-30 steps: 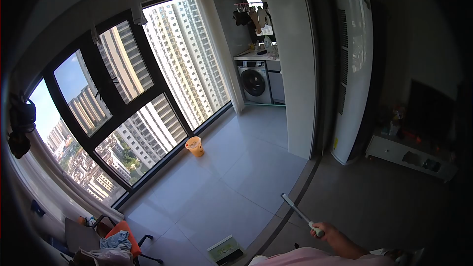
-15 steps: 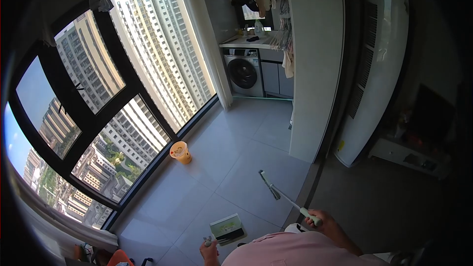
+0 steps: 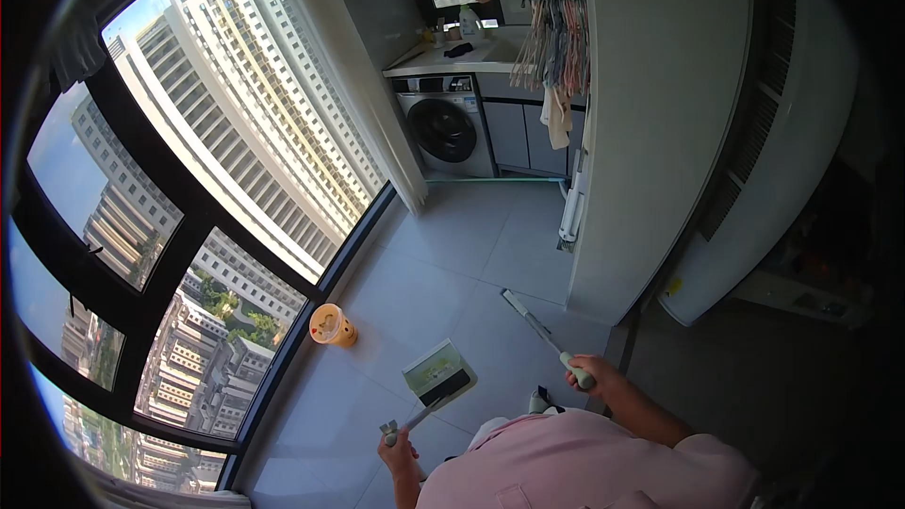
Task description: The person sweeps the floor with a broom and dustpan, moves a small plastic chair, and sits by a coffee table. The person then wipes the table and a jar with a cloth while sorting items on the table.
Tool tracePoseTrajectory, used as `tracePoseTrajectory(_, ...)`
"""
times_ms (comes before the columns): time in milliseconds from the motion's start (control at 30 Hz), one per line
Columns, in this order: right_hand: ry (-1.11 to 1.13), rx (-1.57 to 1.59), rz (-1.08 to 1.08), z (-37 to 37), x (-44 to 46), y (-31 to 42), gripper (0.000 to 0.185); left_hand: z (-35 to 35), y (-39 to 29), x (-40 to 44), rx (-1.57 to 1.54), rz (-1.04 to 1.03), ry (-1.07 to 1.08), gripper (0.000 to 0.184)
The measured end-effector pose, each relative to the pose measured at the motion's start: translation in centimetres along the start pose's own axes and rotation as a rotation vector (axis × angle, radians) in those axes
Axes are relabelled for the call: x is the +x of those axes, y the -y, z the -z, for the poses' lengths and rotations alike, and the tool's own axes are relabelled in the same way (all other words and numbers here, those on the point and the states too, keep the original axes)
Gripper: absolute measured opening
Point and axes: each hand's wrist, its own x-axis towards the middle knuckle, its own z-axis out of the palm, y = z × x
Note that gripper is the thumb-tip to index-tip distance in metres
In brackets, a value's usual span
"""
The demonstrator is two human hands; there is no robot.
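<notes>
The dustpan [image 3: 441,369] is located at near centre, over the tiled floor [image 3: 452,269]; contact with the floor cannot be determined. Its handle is grasped in the left hand [image 3: 400,454]. To its right, the green-handled brush [image 3: 537,322] is gripped by the right hand [image 3: 603,379], its head directed toward far left and held apart from the dustpan. An orange bucket [image 3: 337,326] is observed farther left, beside the window [image 3: 255,132]. At the far side, a front-loading washing machine [image 3: 443,127] is housed beneath the bench [image 3: 429,64], on which a bottle [image 3: 468,23] is placed.
</notes>
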Motion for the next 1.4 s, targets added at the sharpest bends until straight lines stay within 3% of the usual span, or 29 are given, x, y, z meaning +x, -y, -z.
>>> tracePoseTrajectory(233,0.069,0.201,-0.010,-5.5,7.8,13.9,0.019,-13.4,-4.7,10.6,0.217,-0.066,0.189,0.014)
tracePoseTrajectory(467,0.109,0.173,0.106,-9.2,15.6,22.6,0.020,-27.4,-7.7,24.3,0.335,-0.094,0.367,0.020)
tracePoseTrajectory(600,0.061,0.337,0.101,-10.6,23.1,29.0,0.021,-36.3,-9.1,32.3,0.476,-0.126,0.511,0.020)
tracePoseTrajectory(700,0.072,0.492,0.114,-11.8,27.9,33.9,0.021,-42.4,-11.0,37.7,0.661,-0.224,0.630,0.023)
tracePoseTrajectory(733,0.075,0.572,0.116,-12.0,29.1,35.9,0.021,-44.0,-7.6,42.5,0.665,-0.455,0.681,0.023)
tracePoseTrajectory(867,0.073,0.783,0.273,-8.7,33.8,41.3,0.022,-51.8,-10.3,46.7,0.920,-0.621,0.810,0.031)
tracePoseTrajectory(933,-0.125,0.927,0.429,-6.6,34.7,43.9,0.028,-56.7,-14.4,47.1,1.136,-0.636,0.914,0.036)
tracePoseTrajectory(1200,-0.405,1.090,0.772,1.5,36.6,46.5,0.043,-64.1,-13.8,50.6,1.306,-0.787,1.065,0.047)
tracePoseTrajectory(1400,-0.532,1.168,0.853,1.2,37.4,44.2,0.034,-66.5,-13.3,50.8,1.385,-0.855,1.125,0.046)
